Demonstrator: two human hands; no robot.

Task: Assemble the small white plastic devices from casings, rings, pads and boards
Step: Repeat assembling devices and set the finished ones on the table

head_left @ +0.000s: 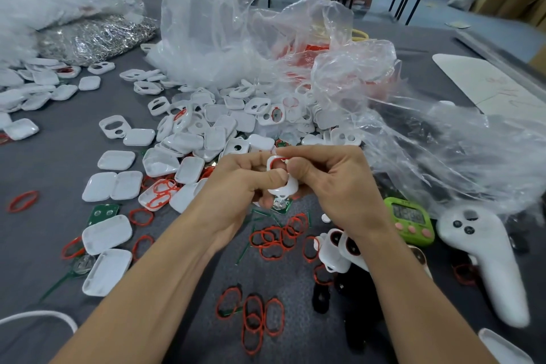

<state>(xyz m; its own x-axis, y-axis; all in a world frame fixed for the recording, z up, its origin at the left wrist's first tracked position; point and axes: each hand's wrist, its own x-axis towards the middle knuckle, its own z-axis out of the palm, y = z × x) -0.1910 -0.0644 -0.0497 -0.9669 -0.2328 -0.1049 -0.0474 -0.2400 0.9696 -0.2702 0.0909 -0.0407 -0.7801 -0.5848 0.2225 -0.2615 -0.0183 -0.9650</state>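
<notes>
— Fingers (307,154) of both hands curl tight round one white casing (288,186), held just above the grey table (59,162) at the centre of the view. The left hand (245,183) pinches it with the thumb laid across its face, and the right hand (328,183) grips its upper end.

— What is in it so far?

— A red ring (273,160) shows at the casing's upper opening, right under the right thumb. A green board (280,204) sits just below the casing; whether it is held or lying on the table cannot be told.

— How much looks done?

— Little, at a guess. A few white units (336,247) with red-rimmed openings lie beside the right forearm, apparently fitted with rings. Whether they are closed up cannot be told.

— And what is left?

— Nearly everything, it seems. A heap of loose casings (206,133) spills from clear plastic bags (212,23) behind the hands, with more shells spread to the left. Spare rings (274,238) litter the table between the forearms, and another board (104,211) lies at left. A green timer (409,219) and a white controller (484,251) rest at right, apart from the work
</notes>
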